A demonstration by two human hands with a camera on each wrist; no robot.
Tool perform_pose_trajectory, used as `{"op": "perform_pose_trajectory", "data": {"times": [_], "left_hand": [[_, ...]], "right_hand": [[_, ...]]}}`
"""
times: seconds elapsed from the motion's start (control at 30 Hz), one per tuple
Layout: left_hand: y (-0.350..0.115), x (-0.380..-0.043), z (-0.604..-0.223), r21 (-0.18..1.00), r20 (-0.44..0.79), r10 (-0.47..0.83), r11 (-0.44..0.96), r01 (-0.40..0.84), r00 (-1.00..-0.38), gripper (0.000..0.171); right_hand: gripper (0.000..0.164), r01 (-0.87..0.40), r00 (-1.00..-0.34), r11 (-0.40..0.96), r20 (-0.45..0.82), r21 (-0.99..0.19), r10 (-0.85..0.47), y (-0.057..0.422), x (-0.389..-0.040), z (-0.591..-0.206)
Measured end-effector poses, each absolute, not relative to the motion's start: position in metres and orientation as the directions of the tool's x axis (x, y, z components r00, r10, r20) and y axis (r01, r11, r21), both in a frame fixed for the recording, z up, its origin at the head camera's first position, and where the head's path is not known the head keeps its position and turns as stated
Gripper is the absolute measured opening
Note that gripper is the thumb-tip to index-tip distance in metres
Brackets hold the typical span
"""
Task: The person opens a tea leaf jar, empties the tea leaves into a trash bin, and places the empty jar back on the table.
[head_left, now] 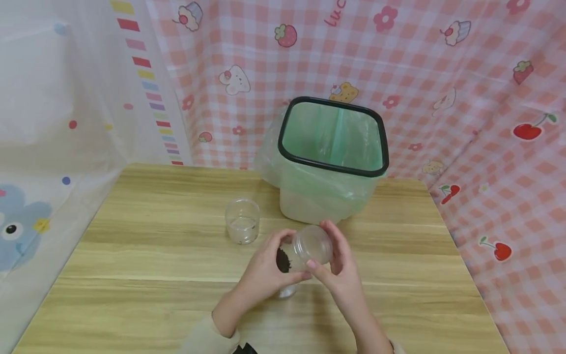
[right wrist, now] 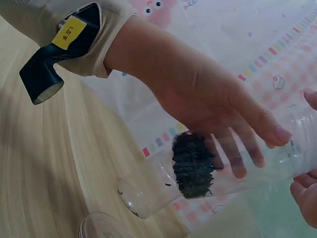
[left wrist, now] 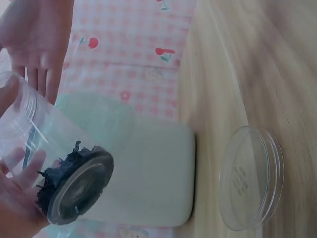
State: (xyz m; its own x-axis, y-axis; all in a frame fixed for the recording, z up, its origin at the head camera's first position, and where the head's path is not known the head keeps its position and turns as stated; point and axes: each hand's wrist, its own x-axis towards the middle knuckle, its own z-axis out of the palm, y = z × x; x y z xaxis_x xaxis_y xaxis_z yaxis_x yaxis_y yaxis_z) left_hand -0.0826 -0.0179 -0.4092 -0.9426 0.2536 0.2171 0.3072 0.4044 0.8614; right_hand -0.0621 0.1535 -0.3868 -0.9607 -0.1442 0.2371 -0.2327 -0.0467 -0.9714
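A clear screw-neck jar (head_left: 313,248) is tilted above the table between both hands, its mouth up and toward the right hand. Dark, flaky dried leaves, like tea leaves (right wrist: 192,166), are packed at its base end. My left hand (head_left: 264,269) grips the jar's body, thumb and fingers around its sides. Around the neck, my right hand (head_left: 345,270) holds on with thumb and fingers. Below the jar a clear round lid (left wrist: 250,181) lies on the table. A short clear glass (head_left: 242,223) with a few dark specks stands at the left.
A pale bin (head_left: 305,201) with a black rim and a green plastic liner stands at the back of the wooden table (head_left: 155,255). Behind it hangs a pink checked cloth (head_left: 247,29). A black wrist mount (right wrist: 44,74) sits on the left sleeve.
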Motion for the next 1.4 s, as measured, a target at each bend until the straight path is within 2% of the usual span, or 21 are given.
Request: {"op": "perform_pose_trajectory", "data": {"times": [0.13,0.3,0.53,0.63,0.8,0.97,1.17,1.3,1.4], "left_hand": [[-0.019,-0.082,-0.408,0.853,0.237,0.282,0.398,0.338,-0.930,0.076],[-0.028,-0.082,-0.407,0.899,0.177,0.359,0.321,0.299,-0.916,0.075],[-0.044,-0.085,-0.405,0.940,0.114,0.507,0.224,0.259,-0.854,0.075],[-0.050,-0.086,-0.406,0.941,0.112,0.538,0.212,0.263,-0.835,0.074],[-0.060,-0.085,-0.413,0.945,0.123,0.497,0.205,0.254,-0.859,0.073],[-0.069,-0.083,-0.418,0.943,0.119,0.419,0.235,0.234,-0.900,0.072],[-0.074,-0.081,-0.420,0.941,0.144,0.388,0.230,0.247,-0.910,0.072],[-0.074,-0.080,-0.421,0.937,0.150,0.378,0.240,0.253,-0.913,0.073],[-0.074,-0.080,-0.422,0.937,0.151,0.372,0.240,0.253,-0.916,0.074]], "right_hand": [[0.066,-0.256,-0.952,-0.036,0.258,-0.966,-0.167,0.152,-0.062,-0.387],[0.064,-0.328,-0.906,-0.043,0.327,-0.944,-0.269,0.158,-0.063,-0.386],[0.066,-0.442,-0.778,-0.154,0.463,-0.884,-0.424,0.167,-0.067,-0.384],[0.068,-0.435,-0.760,-0.182,0.468,-0.882,-0.451,0.171,-0.067,-0.383],[0.072,-0.378,-0.809,-0.157,0.408,-0.912,-0.423,0.178,-0.065,-0.387],[0.072,-0.379,-0.841,-0.096,0.386,-0.920,-0.378,0.186,-0.064,-0.396],[0.068,-0.341,-0.888,0.012,0.317,-0.940,-0.334,0.190,-0.065,-0.414],[0.070,-0.303,-0.931,0.121,0.267,-0.945,-0.248,0.192,-0.065,-0.428],[0.074,-0.219,-0.969,0.213,0.187,-0.952,-0.159,0.193,-0.065,-0.436]]}}
